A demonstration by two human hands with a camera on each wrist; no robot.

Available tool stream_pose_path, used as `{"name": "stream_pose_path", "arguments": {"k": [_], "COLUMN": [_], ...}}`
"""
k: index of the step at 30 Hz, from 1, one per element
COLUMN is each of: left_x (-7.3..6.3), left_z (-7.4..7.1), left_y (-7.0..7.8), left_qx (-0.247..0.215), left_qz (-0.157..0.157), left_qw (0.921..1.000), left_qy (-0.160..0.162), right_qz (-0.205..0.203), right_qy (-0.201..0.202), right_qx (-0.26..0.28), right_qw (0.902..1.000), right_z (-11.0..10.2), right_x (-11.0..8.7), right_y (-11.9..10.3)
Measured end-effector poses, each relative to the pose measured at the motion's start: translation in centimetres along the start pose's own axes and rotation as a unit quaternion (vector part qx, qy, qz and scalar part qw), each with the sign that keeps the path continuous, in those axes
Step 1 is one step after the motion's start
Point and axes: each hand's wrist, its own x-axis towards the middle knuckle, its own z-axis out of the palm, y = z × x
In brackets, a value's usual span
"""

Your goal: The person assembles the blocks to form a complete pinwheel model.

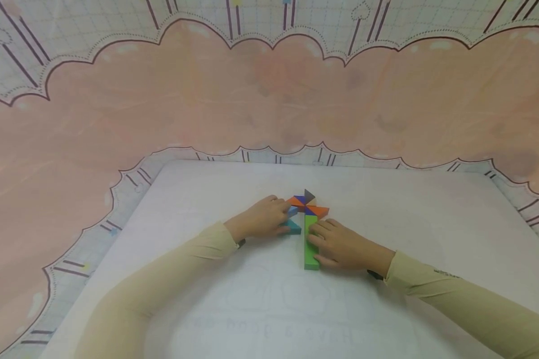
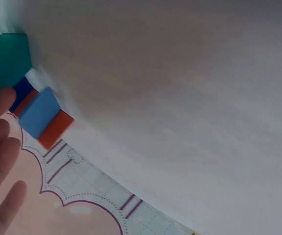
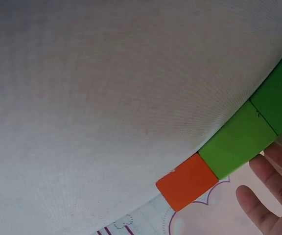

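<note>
A pinwheel-like cluster of orange triangular blocks [image 1: 320,211], dark blue ones and a dark grey triangle [image 1: 309,195] lies on the white table. Below it runs a bar of green blocks [image 1: 311,262]. My left hand [image 1: 262,218] is at the cluster's left side, its fingertips by an orange block and its thumb at a teal block [image 1: 294,228]. Between these sits a light blue block [image 2: 40,113]. Resting along the bar's right side, my right hand [image 1: 343,244] touches it with its fingers. Light green [image 3: 239,139] and darker green blocks [image 3: 280,93] meet end to end in the right wrist view.
The white tabletop [image 1: 233,319] has faint mirrored lettering near its front. Behind it and along its left and right edges shows a pink and white patterned cloth [image 1: 269,99].
</note>
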Motion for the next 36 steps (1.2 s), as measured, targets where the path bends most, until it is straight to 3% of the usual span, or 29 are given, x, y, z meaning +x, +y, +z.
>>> {"name": "stream_pose_path", "arguments": {"k": [9,14,18,23,36], "left_x": [-1.0,-0.9,-0.5,0.1,1.7], "left_z": [1.0,1.1,1.2,1.1,1.2], "left_y": [-1.5,-1.3,-0.8,-0.3,0.3], "left_qx": [0.032,0.030,0.057,0.091,0.063], "left_qz": [0.097,0.110,0.111,0.091,0.026], "left_qw": [0.9930,0.9904,0.9872,0.9843,0.9911], "left_qy": [0.058,0.079,0.099,0.121,0.114], "right_qz": [0.012,0.015,0.012,0.008,-0.002], "right_qy": [-0.021,-0.028,-0.023,-0.017,0.002], "right_qx": [0.018,0.016,0.012,0.005,0.005], "right_qw": [0.9995,0.9994,0.9996,0.9998,1.0000], "right_z": [-0.3,-0.4,-0.5,-0.3,-0.1], "right_x": [0.0,0.0,0.1,0.1,0.1], "right_y": [-0.1,-0.1,-0.1,0.0,0.1]}}
